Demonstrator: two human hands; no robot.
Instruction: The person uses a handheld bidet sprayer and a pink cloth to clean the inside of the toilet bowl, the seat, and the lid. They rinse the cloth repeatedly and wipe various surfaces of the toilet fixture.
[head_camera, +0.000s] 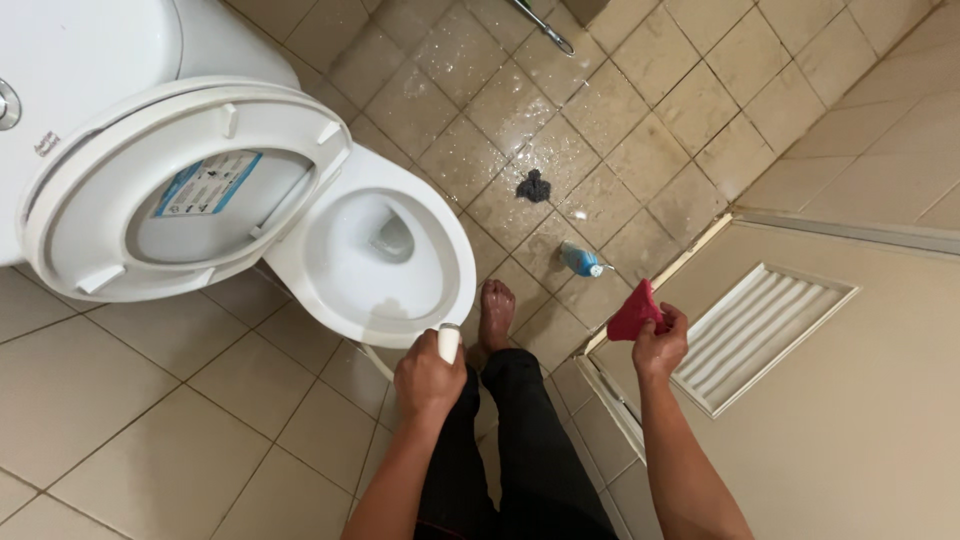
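Left hand (428, 378) closed around a white spray handle (449, 343), nozzle end up, held just at the near rim of the toilet bowl (300, 262). Thin white hose (375, 362) drops from the handle, below the bowl's near edge. Right hand (659, 340) pinches a red cloth (634, 313), bunched, raised well to the right of the bowl, over the foot of the beige door (850, 400).

Step in hand, as judged: rinsing or wiping at the bowl, sprayer brought to the rim, cloth held in reserve. No water jet visible from the nozzle. A next move would call for the nozzle tipped toward the inside of the bowl and the cloth carried across from the door side to the rim.

Pose: both forearms extended forward from the bottom edge of view, left wrist straight with the fist upright, right wrist cocked up, fingers gathered on the cloth.

Around the bowl: seat and lid (180, 190) raised against the cistern. A bare foot (495, 310) planted just right of the bowl's near rim, dark trouser leg behind it. Blue bottle (581, 260) lying on its side on the wet tiled floor (620, 120), right of the bowl; dark scrub pad (533, 186) beyond it
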